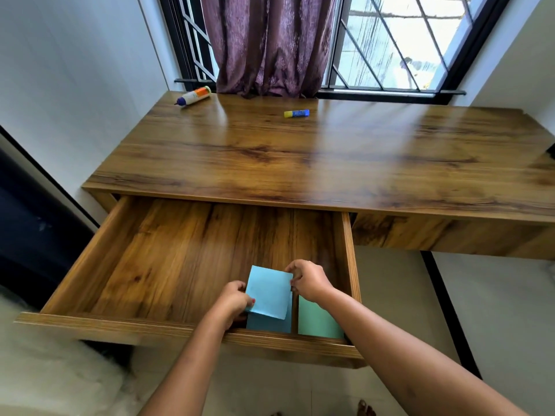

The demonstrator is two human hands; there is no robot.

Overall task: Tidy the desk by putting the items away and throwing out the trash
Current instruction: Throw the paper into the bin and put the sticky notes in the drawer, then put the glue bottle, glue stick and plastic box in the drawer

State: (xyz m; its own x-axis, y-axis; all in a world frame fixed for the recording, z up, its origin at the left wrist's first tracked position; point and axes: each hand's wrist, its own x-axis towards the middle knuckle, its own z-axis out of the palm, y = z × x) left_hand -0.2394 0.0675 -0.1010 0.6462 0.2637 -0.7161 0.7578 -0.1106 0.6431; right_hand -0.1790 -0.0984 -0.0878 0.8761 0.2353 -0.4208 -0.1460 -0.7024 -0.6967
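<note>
A light blue square of paper [268,292] is held tilted over the front right corner of the open wooden drawer [168,259]. My left hand [232,301] pinches its lower left edge and my right hand [307,280] pinches its upper right corner. Under it lies a darker blue sheet [268,324], and beside that a green sheet [318,321] rests flat on the drawer floor. On the desk top [330,154] lie a white glue bottle [194,96] with an orange label at the far left and a blue and yellow glue stick [296,113] near the back middle.
A purple curtain [270,43] hangs before a barred window behind the desk. White walls close in at left and right. A dark object [33,223] stands left of the drawer. The drawer's front panel [120,328] juts toward me over the pale floor.
</note>
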